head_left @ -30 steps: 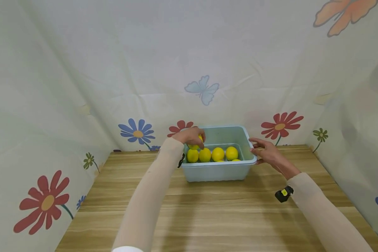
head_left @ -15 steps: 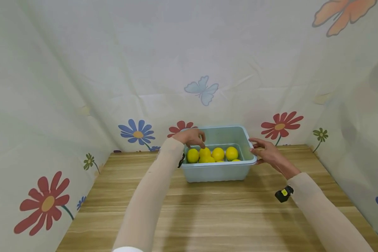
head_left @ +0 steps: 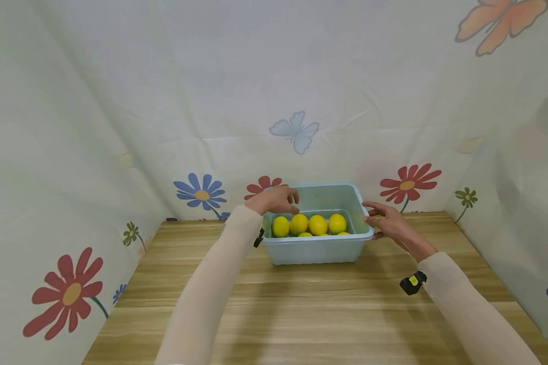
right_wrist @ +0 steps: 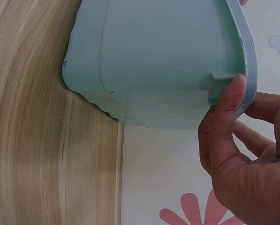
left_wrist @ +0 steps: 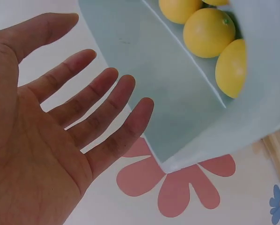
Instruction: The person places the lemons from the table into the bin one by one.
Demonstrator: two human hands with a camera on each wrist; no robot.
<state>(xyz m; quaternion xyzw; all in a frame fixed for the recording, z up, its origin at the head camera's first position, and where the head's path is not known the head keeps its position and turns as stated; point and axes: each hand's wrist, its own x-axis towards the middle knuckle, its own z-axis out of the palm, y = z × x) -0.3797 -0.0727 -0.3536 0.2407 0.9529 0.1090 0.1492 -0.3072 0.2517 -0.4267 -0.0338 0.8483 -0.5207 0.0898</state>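
Note:
A light blue plastic bin (head_left: 315, 251) stands on the table near the back wall, with several round yellow fruits (head_left: 318, 225) in it. In the left wrist view, one fruit (left_wrist: 209, 33) shows a small green stem spot. My left hand (head_left: 274, 200) is over the bin's left end, holding nothing. Its fingers are spread and gently bent in the left wrist view, palm (left_wrist: 41, 145) showing. At the right end, my right hand (head_left: 388, 220) holds the bin's rim. Up close, the right hand's fingers (right_wrist: 224, 126) press under the rim from outside; the thumb's contact is partly hidden.
The wood-grain table (head_left: 319, 314) extends in front of the bin. A cloth backdrop (head_left: 228, 91) printed with flowers and butterflies hangs behind and on both sides, close to the bin's back. A black strap device (head_left: 412, 283) sits on the right wrist.
The left hand has let go of a yellow fruit, which dropped into the front of the bin and settled lower among the others. The right hand stays at the rim.

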